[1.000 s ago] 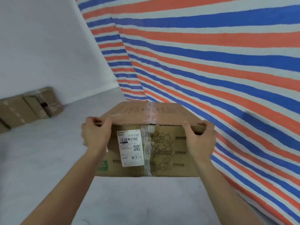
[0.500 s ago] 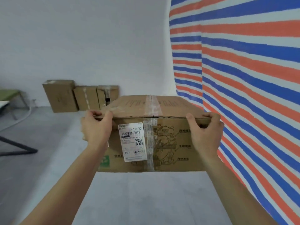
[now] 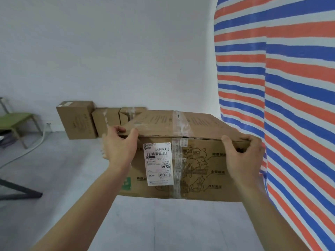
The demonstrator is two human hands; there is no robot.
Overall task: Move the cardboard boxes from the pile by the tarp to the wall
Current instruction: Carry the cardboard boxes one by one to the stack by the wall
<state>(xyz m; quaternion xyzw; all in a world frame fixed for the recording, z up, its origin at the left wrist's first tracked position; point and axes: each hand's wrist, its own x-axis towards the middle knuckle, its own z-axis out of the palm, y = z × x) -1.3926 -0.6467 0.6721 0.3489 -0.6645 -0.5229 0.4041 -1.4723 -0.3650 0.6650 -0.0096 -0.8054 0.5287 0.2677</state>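
I carry a taped cardboard box (image 3: pixel 195 165) with a white shipping label, held up off the floor in front of me. My left hand (image 3: pixel 120 147) grips its top left corner, fingers curled over the edge. My right hand (image 3: pixel 242 156) grips the top right corner the same way. Ahead, against the white wall (image 3: pixel 126 51), stand three cardboard boxes (image 3: pixel 78 120) side by side on the floor; the rightmost one is partly hidden behind the carried box.
The red, white and blue striped tarp (image 3: pixel 290 87) hangs close on my right. A green-seated chair (image 3: pixel 16 120) stands at the far left by the wall, with a white cable on the floor. A dark metal leg (image 3: pixel 20 191) crosses the grey floor at left.
The view has swung left, away from the tarp and toward the wall. The boxes by the wall now sit nearer the middle. Both hands keep the same grip on the box.
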